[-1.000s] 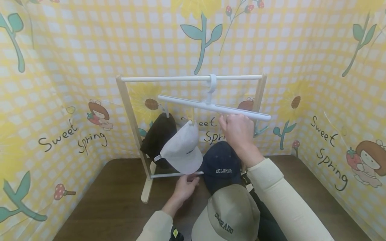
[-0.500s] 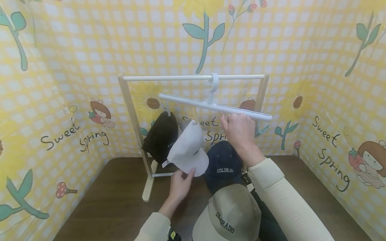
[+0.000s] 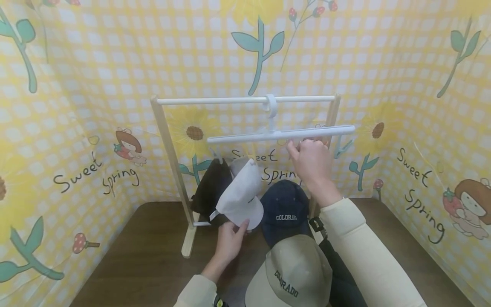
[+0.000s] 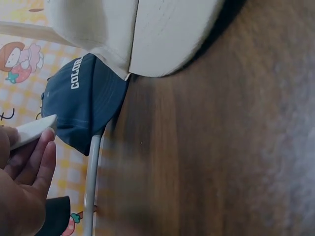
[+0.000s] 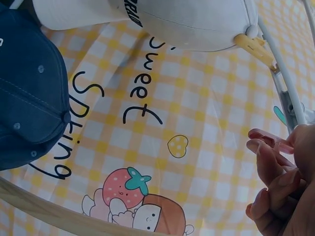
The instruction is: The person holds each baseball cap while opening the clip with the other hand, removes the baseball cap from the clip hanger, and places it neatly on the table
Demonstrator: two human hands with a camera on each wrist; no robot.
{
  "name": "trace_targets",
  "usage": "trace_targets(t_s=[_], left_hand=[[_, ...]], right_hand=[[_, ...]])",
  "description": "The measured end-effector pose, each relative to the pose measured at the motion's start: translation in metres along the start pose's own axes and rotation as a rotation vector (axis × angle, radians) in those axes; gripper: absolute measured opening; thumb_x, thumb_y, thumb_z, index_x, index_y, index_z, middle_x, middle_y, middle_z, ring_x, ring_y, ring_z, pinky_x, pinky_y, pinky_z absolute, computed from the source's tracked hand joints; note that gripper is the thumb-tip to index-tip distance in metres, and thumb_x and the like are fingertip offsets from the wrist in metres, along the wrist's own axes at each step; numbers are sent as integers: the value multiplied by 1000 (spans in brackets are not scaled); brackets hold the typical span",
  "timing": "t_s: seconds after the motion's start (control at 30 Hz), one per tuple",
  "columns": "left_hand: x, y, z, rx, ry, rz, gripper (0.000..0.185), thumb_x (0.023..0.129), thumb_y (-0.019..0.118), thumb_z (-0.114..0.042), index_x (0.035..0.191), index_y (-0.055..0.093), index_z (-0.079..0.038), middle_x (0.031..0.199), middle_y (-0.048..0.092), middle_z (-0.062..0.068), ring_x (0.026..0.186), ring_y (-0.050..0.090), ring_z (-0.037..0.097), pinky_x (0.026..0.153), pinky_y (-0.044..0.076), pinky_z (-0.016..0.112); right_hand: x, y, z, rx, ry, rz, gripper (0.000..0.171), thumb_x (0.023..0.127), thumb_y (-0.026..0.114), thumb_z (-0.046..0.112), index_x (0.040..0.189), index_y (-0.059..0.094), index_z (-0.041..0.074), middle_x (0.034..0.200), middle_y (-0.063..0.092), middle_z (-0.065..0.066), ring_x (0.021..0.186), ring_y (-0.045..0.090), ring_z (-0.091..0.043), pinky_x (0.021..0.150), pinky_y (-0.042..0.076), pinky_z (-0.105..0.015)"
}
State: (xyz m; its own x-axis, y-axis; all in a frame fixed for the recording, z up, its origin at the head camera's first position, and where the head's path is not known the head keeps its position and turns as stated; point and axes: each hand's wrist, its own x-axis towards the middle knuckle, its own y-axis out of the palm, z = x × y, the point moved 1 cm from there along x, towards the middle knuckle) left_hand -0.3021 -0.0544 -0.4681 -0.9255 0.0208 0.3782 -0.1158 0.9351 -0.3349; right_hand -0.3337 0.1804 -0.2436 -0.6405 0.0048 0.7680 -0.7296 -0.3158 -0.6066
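My left hand [image 3: 229,244] pinches the brim edge of a white cap [image 3: 242,192], thumb on top. The cap hangs tilted from a yellow clip [image 5: 253,48] under a white hanger [image 3: 245,137]. In the left wrist view, that brim [image 4: 34,132] lies between my thumb and fingers. My right hand [image 3: 312,160] is just below the hanger's right half; its fingers hold a pink clip [image 5: 268,137] with nothing in it. Beside the white cap hangs a black cap [image 3: 209,189], partly covered by it. The hanger hooks over the rack's top bar [image 3: 215,101].
On the brown table [image 3: 126,251] lie a navy cap [image 3: 284,204] and, nearer, a beige cap [image 3: 295,268], with dark things right of it, partly behind my right sleeve. A teal clip [image 3: 342,149] dangles at the hanger's right end. Patterned cloth [image 3: 96,85] surrounds the table.
My left hand rose from below the white cap and took its brim. The hanger's right end swung up and its left end down, lowering the black cap; my right hand shifted slightly right.
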Motion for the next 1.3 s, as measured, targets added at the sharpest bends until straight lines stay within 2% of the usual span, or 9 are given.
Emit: trace_targets(t_s=[0.2,0.43,0.73,0.83,0.97,1.1,1.23,1.3], left_hand=[[-4,-1,-2,14,-7,0,18,101,66,-19,99,75,-3,79,75,5,79,73,31,65,51,25],[-7,-6,0,31,12,15,18,102,65,-18,105,75,-3,86,75,5,78,72,25,65,53,26],[-9,-9,1,42,21,12,18,101,66,-18,101,75,-3,83,74,5,76,71,25,64,51,25],[-9,-10,1,46,37,22,17,102,65,-17,104,75,-4,85,74,4,76,70,25,63,51,25],[-10,-11,3,48,51,27,16,102,64,-18,108,74,-5,89,74,4,76,69,22,64,52,26],[-10,-12,3,38,61,35,18,103,64,-18,113,72,-6,94,74,6,76,68,19,65,53,26],[-12,-12,2,19,56,52,19,104,62,-19,115,71,-6,98,75,7,78,68,18,67,54,26],[-14,-12,2,14,54,64,20,104,62,-19,116,70,-6,99,75,7,80,70,18,69,55,27]], right_hand=[[3,0,-2,0,37,-19,67,101,51,44,41,48,16,39,45,0,42,44,-24,43,32,-35],[9,-2,-1,4,55,-4,67,101,50,48,42,51,16,39,46,0,41,45,-22,41,30,-33],[10,0,2,-28,60,-2,66,102,47,49,45,50,15,43,48,-3,43,48,-25,41,33,-35],[8,2,6,-30,33,-4,62,104,43,42,48,45,15,43,44,-3,43,46,-27,41,33,-37],[3,7,18,26,-60,-7,53,104,42,33,54,43,14,45,41,-2,43,43,-25,42,32,-37],[0,15,34,139,-153,31,43,103,46,27,65,60,11,53,52,-1,47,48,-22,43,36,-36],[-3,24,48,193,-183,94,35,102,50,30,84,74,12,65,66,-1,54,58,-21,47,44,-38],[-4,28,53,195,-182,115,37,102,53,36,79,72,13,61,64,-1,53,56,-21,46,42,-37]])
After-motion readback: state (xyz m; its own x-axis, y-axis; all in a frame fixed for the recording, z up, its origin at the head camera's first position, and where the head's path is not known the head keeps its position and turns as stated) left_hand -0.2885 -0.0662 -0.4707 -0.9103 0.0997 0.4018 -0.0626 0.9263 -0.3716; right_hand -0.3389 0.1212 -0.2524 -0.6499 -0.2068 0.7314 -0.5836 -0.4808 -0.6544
